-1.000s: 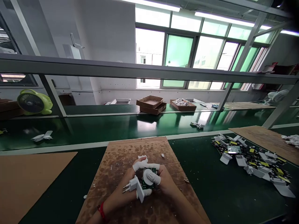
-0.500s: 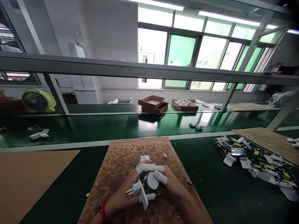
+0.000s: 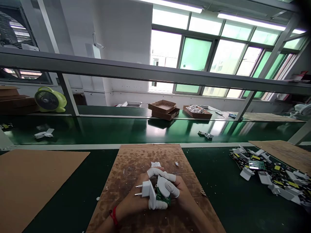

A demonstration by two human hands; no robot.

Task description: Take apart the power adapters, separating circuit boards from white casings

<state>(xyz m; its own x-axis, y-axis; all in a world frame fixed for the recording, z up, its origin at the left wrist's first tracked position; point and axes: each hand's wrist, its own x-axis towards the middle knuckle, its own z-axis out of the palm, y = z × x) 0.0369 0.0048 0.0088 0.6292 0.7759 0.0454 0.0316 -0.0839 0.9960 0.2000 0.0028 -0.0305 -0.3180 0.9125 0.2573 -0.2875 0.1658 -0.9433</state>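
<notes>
Curled inward, my left hand (image 3: 143, 177) cradles a green circuit board (image 3: 160, 196) above the near half of the brown cardboard sheet (image 3: 136, 158), its thumb low along the board's near edge and its index finger arched over the far side. The white plug (image 3: 147, 189) sits at the board's left side, lying over my left palm and wrist; its two pins point left, towards the sheet's left edge, nearly level. Its flat plate stands across the pins, its long axis running steeply from far to near and leaning slightly right at the near end. How the plug joins the board I cannot tell.

On the board lies a white disc (image 3: 162, 184), its broad face turned up towards me and tilted. My right hand (image 3: 182, 187) is nearly closed on it: the thumb presses the face at its right side, and the index finger bends over the far edge to meet my left one. White coverings wrap the working fingers of both hands.

Just beyond my left hand, on the sheet, is a crumpled white piece (image 3: 155, 164); a small white scrap (image 3: 177, 163) lies farther right on it. Right of the sheet, on the green table (image 3: 206, 168), spreads a pile of boards and white plugs (image 3: 272, 178).
</notes>
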